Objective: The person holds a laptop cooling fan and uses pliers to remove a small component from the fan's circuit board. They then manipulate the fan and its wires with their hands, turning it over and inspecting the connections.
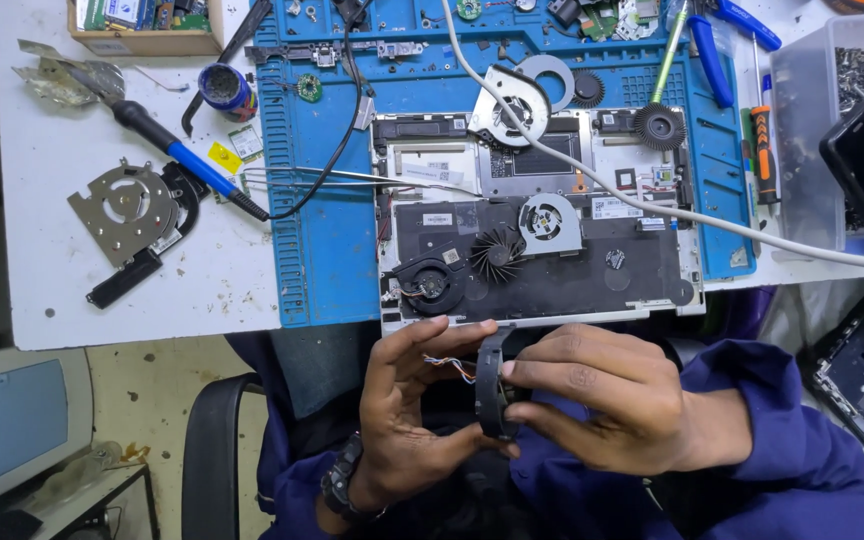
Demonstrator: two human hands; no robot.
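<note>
Both hands meet below the desk's (132, 300) near edge, over the person's lap, clamped together on one small black fan (492, 385). It is a flat, round plastic housing held on edge. The left hand (412, 420) cups it from below and behind, thumb under the rim; the right hand (602, 400) pinches its edge from the other side. Thin coloured wires (452, 365) trail from the fan across the left fingers.

Just above the hands lies an opened laptop (542, 280), its dark, matte base exposed, on a ribbed blue mat (322, 260). Loose fans sit on it: a black one (432, 283), a bare finned rotor (497, 255) and a silver-cased one (549, 222). A blue-handled soldering iron (187, 160) rests on the white desk beside a stamped metal plate (122, 210).
</note>
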